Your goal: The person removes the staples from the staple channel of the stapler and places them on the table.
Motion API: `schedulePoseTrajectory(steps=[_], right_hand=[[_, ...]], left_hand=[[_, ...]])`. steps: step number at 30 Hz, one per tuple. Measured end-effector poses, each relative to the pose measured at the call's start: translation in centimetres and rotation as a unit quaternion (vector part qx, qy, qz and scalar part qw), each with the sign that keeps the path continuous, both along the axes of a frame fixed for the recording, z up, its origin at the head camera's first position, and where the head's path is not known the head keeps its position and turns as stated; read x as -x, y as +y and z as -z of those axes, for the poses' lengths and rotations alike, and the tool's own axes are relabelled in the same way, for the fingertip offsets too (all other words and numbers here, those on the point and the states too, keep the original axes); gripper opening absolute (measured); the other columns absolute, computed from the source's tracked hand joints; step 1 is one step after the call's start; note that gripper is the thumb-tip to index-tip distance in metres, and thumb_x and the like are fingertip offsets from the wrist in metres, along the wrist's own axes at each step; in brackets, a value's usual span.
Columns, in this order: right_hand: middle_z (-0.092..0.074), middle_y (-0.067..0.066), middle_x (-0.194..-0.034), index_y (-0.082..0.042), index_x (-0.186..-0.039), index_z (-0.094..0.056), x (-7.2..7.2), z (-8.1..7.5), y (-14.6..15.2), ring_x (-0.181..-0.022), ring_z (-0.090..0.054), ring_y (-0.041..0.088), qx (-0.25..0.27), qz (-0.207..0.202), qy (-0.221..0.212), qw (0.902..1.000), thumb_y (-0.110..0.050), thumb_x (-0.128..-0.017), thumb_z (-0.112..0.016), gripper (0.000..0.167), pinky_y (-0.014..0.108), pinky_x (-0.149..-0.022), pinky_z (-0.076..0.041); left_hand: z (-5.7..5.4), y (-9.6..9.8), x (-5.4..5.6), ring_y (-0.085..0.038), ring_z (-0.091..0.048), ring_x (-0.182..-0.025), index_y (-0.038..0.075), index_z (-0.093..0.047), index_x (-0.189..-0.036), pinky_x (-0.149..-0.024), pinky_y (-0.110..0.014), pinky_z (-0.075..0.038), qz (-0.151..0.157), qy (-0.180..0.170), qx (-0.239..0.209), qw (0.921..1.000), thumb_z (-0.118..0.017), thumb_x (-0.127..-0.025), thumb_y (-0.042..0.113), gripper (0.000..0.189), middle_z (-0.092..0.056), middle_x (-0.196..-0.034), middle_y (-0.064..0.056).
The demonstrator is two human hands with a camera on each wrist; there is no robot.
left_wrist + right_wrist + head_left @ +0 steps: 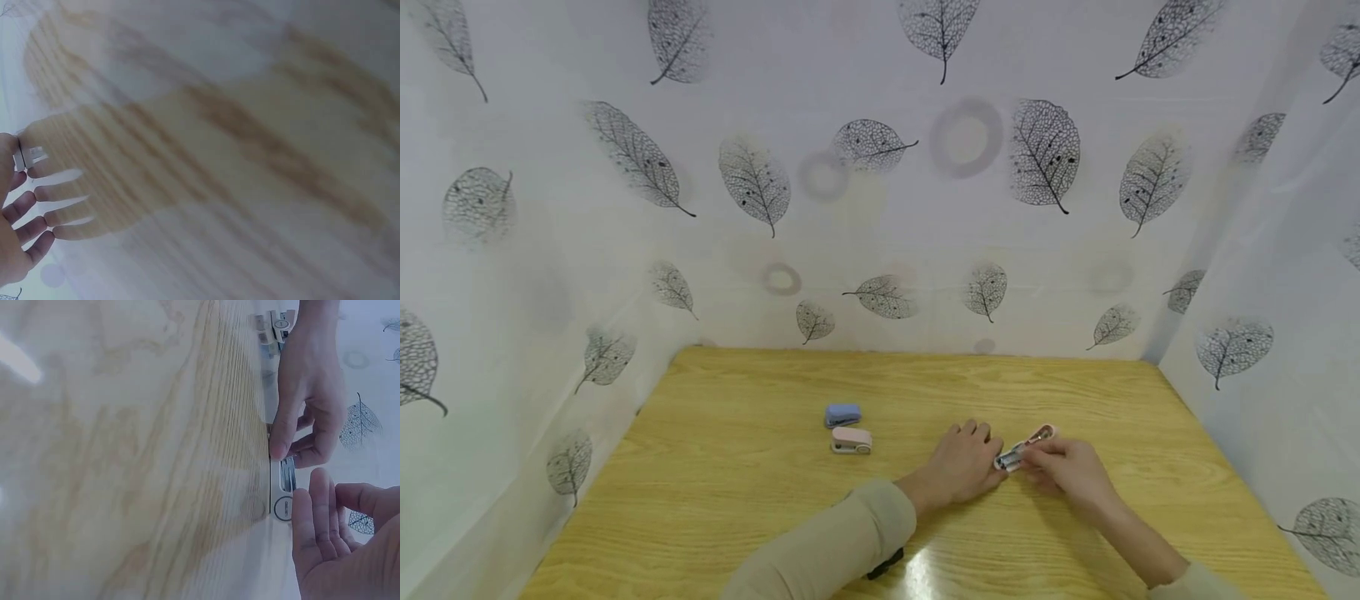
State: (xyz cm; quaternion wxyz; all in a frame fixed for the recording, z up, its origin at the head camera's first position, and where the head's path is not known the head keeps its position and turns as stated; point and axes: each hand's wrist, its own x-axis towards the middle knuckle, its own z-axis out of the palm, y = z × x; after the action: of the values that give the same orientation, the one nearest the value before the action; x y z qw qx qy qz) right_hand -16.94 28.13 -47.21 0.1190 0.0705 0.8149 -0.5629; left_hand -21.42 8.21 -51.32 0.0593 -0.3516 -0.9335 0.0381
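Note:
On the table, my left hand (962,462) holds the near end of a small white and pink stapler (1009,459), which lies unfolded with its metal staple channel showing. In the left wrist view, a white edge of the stapler (24,157) shows at the thumb and index finger of the left hand (19,234). My right hand (1071,475) is at the stapler's middle, thumb and index finger brought together over the channel. The right wrist view shows the right hand (344,544) beside the stapler's round-marked end; anything between its fingertips is hidden.
Left of my hands stand a blue stapler (842,414) and, just in front of it, a pink stapler (852,441). A black object (886,564) lies partly under the left sleeve. Leaf-patterned white sheets (880,225) enclose the wooden table (737,517) on the back and sides.

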Motion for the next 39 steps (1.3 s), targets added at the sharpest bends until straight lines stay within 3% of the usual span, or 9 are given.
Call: schedulePoseTrajectory(steps=[6,13,21,26,29,32,34,36,39], right_hand=[[-0.082,0.004,-0.094,0.016,-0.121,-0.067,-1.6,-0.3,1.9,-0.079,-0.078,0.010,0.014,0.001,-0.042,0.9990,-0.018,-0.106,-0.063,0.037,0.028,-0.075,-0.064],[-0.081,0.000,-0.089,0.013,-0.118,-0.069,-3.1,1.4,2.4,-0.077,-0.078,0.010,0.064,-0.039,-0.082,0.9938,-0.017,-0.105,-0.063,0.033,0.029,-0.073,-0.064],[-0.079,-0.001,-0.082,0.009,-0.110,-0.072,-3.4,2.5,1.9,-0.071,-0.076,0.009,0.073,-0.047,-0.095,0.9917,-0.016,-0.102,-0.066,0.026,0.026,-0.067,-0.063],[-0.077,0.000,-0.081,0.007,-0.109,-0.071,-3.3,2.4,2.1,-0.070,-0.075,0.010,0.052,-0.057,-0.092,0.9928,-0.021,-0.103,-0.068,0.030,0.027,-0.067,-0.063],[-0.077,0.003,-0.084,0.010,-0.112,-0.069,-3.3,2.1,1.8,-0.070,-0.074,0.011,0.024,-0.076,-0.056,0.9952,-0.024,-0.104,-0.066,0.035,0.028,-0.067,-0.063],[-0.077,0.008,-0.087,0.011,-0.112,-0.069,-3.1,1.4,0.4,-0.069,-0.071,0.010,-0.022,-0.086,0.021,0.9959,-0.023,-0.103,-0.069,0.035,0.028,-0.064,-0.062],[-0.077,0.010,-0.089,0.007,-0.110,-0.072,-2.8,0.8,-0.9,-0.070,-0.068,0.007,-0.062,-0.088,0.077,0.9912,-0.023,-0.101,-0.071,0.031,0.025,-0.063,-0.059],[-0.077,0.007,-0.090,0.000,-0.108,-0.075,-2.4,0.2,-2.3,-0.072,-0.067,0.004,-0.107,-0.090,0.131,0.9815,-0.023,-0.099,-0.074,0.024,0.023,-0.064,-0.057],[-0.078,0.002,-0.092,-0.004,-0.107,-0.075,-1.3,-0.3,-4.4,-0.078,-0.067,0.001,-0.143,-0.134,0.219,0.9559,-0.022,-0.099,-0.075,0.020,0.021,-0.067,-0.057]], left_hand=[[-0.1,-0.1,-0.1,-0.008,-0.055,-0.100,0.032,-0.064,-0.118,-0.083,-0.026,-0.048,0.002,0.003,0.004,1.0000,-0.052,-0.104,0.064,0.037,-0.063,-0.115,0.009],[-0.2,0.0,-0.1,-0.008,-0.056,-0.101,0.031,-0.064,-0.121,-0.085,-0.026,-0.049,0.002,-0.001,-0.002,1.0000,-0.053,-0.104,0.064,0.038,-0.063,-0.116,0.009],[-0.3,0.1,-0.1,-0.009,-0.057,-0.105,0.031,-0.064,-0.125,-0.087,-0.026,-0.050,-0.001,-0.002,0.005,1.0000,-0.052,-0.104,0.064,0.041,-0.063,-0.120,0.008],[-0.6,-0.1,0.2,-0.010,-0.058,-0.109,0.029,-0.063,-0.122,-0.093,-0.028,-0.052,-0.001,-0.023,0.009,0.9997,-0.052,-0.103,0.066,0.043,-0.063,-0.119,0.008],[-1.4,-1.3,0.4,-0.010,-0.060,-0.111,0.028,-0.063,-0.122,-0.096,-0.029,-0.052,0.004,-0.037,0.007,0.9993,-0.053,-0.102,0.066,0.045,-0.063,-0.118,0.008],[-2.6,-3.9,0.2,-0.011,-0.060,-0.113,0.027,-0.064,-0.123,-0.098,-0.030,-0.052,0.010,-0.044,0.008,0.9990,-0.054,-0.103,0.064,0.044,-0.063,-0.119,0.007],[-3.2,-6.2,0.0,-0.012,-0.060,-0.113,0.026,-0.065,-0.124,-0.097,-0.031,-0.052,0.014,-0.046,0.003,0.9988,-0.054,-0.104,0.061,0.042,-0.064,-0.120,0.006],[-3.8,-8.6,-0.2,-0.014,-0.061,-0.114,0.024,-0.066,-0.125,-0.098,-0.032,-0.053,0.014,-0.047,-0.004,0.9988,-0.055,-0.105,0.058,0.040,-0.065,-0.121,0.005],[-4.3,-12.1,-0.5,-0.016,-0.062,-0.112,0.020,-0.068,-0.125,-0.096,-0.035,-0.054,0.014,-0.034,-0.027,0.9989,-0.060,-0.105,0.052,0.039,-0.067,-0.119,0.002]])
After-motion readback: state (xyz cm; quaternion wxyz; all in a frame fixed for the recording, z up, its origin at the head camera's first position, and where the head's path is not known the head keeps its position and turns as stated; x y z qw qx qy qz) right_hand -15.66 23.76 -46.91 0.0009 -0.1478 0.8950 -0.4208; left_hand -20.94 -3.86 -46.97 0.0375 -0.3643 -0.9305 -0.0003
